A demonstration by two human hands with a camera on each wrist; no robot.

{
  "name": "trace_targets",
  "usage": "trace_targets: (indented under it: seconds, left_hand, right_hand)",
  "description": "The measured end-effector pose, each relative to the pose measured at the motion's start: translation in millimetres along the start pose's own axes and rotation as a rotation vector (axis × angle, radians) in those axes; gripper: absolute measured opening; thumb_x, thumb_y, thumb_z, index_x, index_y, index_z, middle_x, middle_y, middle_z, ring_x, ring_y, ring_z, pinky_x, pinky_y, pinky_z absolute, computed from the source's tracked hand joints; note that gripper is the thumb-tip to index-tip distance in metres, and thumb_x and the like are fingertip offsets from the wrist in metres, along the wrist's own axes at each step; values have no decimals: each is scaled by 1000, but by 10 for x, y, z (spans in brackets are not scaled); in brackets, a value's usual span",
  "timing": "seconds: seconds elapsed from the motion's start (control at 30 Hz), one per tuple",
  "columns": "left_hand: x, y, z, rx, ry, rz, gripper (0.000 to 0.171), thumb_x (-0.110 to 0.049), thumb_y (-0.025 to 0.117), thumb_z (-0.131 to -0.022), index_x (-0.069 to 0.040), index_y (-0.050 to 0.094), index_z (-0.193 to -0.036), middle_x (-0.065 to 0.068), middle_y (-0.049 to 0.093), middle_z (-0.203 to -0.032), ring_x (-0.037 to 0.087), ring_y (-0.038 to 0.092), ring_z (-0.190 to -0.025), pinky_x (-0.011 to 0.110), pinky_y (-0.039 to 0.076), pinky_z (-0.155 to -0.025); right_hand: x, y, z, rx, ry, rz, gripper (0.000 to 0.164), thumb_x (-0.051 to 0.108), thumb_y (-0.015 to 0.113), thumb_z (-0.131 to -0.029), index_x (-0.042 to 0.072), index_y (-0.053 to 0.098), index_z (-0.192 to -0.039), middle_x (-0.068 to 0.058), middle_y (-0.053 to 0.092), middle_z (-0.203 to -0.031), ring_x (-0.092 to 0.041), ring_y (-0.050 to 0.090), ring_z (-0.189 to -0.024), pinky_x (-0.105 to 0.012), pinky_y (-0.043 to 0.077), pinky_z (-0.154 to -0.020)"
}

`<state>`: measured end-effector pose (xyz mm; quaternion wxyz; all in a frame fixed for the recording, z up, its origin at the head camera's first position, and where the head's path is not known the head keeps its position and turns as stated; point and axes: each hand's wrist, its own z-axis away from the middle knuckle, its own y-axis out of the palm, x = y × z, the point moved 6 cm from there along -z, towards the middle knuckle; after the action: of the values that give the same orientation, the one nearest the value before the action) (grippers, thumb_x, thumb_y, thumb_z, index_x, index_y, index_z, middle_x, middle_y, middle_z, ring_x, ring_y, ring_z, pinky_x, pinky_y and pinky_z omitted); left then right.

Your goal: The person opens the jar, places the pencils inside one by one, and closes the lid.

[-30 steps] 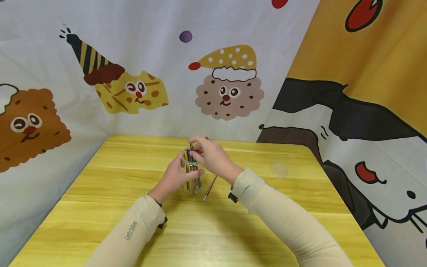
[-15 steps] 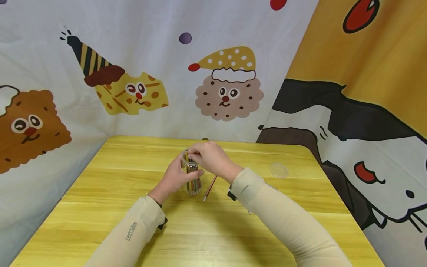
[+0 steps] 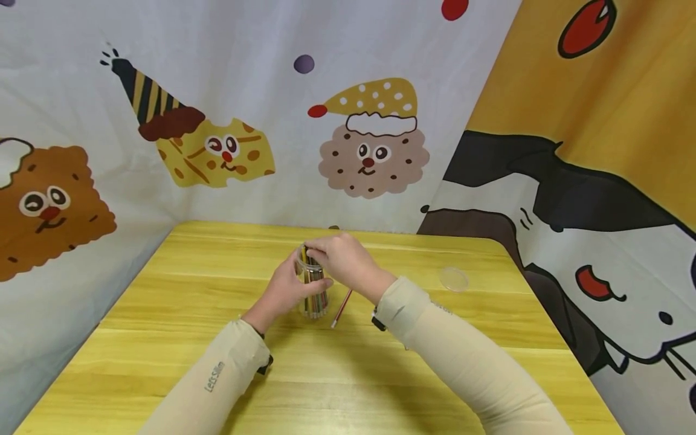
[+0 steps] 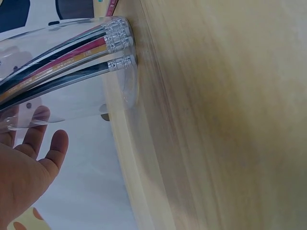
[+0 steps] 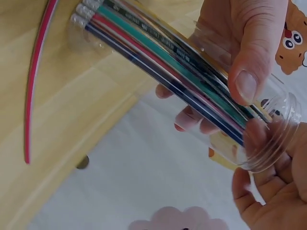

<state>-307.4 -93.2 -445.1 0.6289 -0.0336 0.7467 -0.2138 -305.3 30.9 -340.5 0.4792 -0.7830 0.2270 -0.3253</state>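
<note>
A clear plastic jar [image 5: 293,117] of several pencils [image 5: 163,79] stands near the table's middle, the pencils' eraser ends down at its bottom. My left hand [image 3: 283,284] grips the jar from the left, its thumb lying across the front. At the open mouth is my right hand [image 3: 348,260]; the right wrist view shows one fingertip inside the threaded rim by the pencils' upper ends, the other fingers curled outside it. I cannot tell whether it pinches a pencil. A red pencil [image 3: 341,309] lies on the table just right of the jar, partly hidden by my right hand.
A round clear lid [image 3: 454,278] lies flat on the table [image 3: 185,362] at right. Behind the table's far edge hangs a cartoon-printed cloth [image 3: 244,199]. A small tip [image 3: 406,347] peeks out beneath my right sleeve.
One second ago my right fingers held a dark pencil standing above the rim. They have since lowered to the mouth, and that pencil has sunk into the jar. My left hand stays put.
</note>
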Motion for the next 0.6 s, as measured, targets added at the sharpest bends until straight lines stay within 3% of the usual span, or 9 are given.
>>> trace_targets:
  seconds: [0.1, 0.2, 0.3, 0.37, 0.47, 0.6]
  left_hand:
    - [15, 14, 5, 3, -1, 1, 84, -46, 87, -90, -36, 42, -160, -4, 55, -159, 28, 46, -153, 62, 39, -124]
    - [21, 26, 5, -1, 8, 0, 82, -44, 88, -89, -35, 44, -158, -1, 59, -153, 29, 51, -148, 63, 41, -122]
    - [13, 31, 1, -18, -4, 1, 82, -43, 89, -88, -31, 45, -157, 3, 66, -143, 29, 59, -137, 61, 47, -116]
    - [10, 25, -4, -31, -28, -9, 83, -42, 90, -88, -29, 45, -157, 5, 67, -141, 30, 62, -133, 60, 50, -113]
    - [14, 11, -13, -44, -58, -18, 85, -42, 90, -87, -27, 44, -158, 7, 67, -140, 31, 64, -131, 60, 52, -111]
    - [35, -8, -14, -48, -92, -28, 90, -43, 91, -85, -25, 43, -159, 8, 66, -143, 34, 61, -136, 61, 51, -113]
  right_hand:
    - [-44, -9, 50, -52, -15, -39, 39, 20, 65, -108, 10, 66, -146, -9, 81, -120, -13, 71, -75, -26, 59, -71]
    - [-104, -82, 120, -138, -12, -98, 41, 22, 65, -109, 7, 64, -147, -9, 81, -118, -15, 74, -82, -28, 61, -73]
    - [-217, -208, 215, -212, 44, -178, 39, 26, 63, -110, 7, 65, -144, -8, 80, -120, -21, 77, -101, -37, 65, -85]
    - [-349, -274, 284, -229, 106, -227, 36, 28, 63, -110, 8, 68, -140, -7, 80, -118, -22, 76, -101, -39, 64, -84]
    - [-635, -263, 426, -183, 223, -274, 35, 31, 63, -110, 9, 70, -136, -6, 80, -113, -19, 74, -95, -39, 63, -80]
    - [-1067, -82, 718, -20, 396, -287, 39, 34, 64, -109, 7, 70, -137, -9, 79, -115, -20, 73, -96, -42, 62, -84]
